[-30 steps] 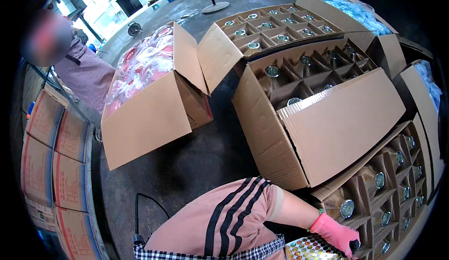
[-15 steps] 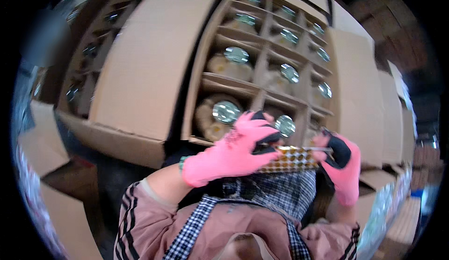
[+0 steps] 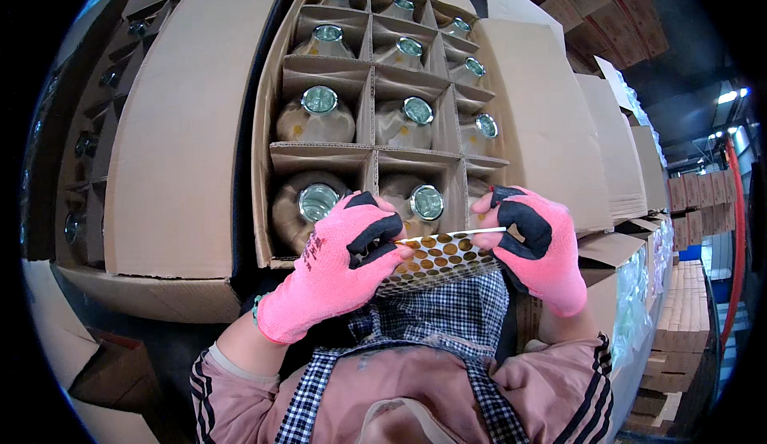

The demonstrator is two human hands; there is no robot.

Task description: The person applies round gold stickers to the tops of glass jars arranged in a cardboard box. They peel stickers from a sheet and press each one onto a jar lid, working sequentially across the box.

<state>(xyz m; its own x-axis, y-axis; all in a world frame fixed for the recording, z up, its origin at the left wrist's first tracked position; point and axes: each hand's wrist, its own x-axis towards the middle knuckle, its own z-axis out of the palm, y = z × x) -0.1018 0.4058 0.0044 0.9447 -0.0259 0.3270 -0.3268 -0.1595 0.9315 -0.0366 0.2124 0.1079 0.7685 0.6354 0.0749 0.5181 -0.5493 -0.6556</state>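
Observation:
A sheet of round gold stickers (image 3: 447,262) is stretched between my two gloved hands, just in front of the carton's near edge. My left hand (image 3: 339,252), in a pink glove with black finger parts and bare fingertips, pinches its left end. At the upper right corner, my right hand (image 3: 537,244), gloved alike, grips the sheet with thumb and fingers. Right behind the hands stand clear glass bottles, among them one with a wide round mouth (image 3: 319,201) and another (image 3: 427,202) beside it. Small gold dots show on several bottles, such as this bottle (image 3: 315,124).
The open carton (image 3: 260,148) has cardboard dividers (image 3: 364,116) with a bottle in each visible cell. A flap (image 3: 547,124) spreads to its right. On the left stands another carton of bottles with a raised flap (image 3: 188,124). Stacked boxes (image 3: 679,316) rise at the right.
The head view has swung, so carton and hands appear farther left. Both hands still hold the sticker sheet, which now shows more of its face.

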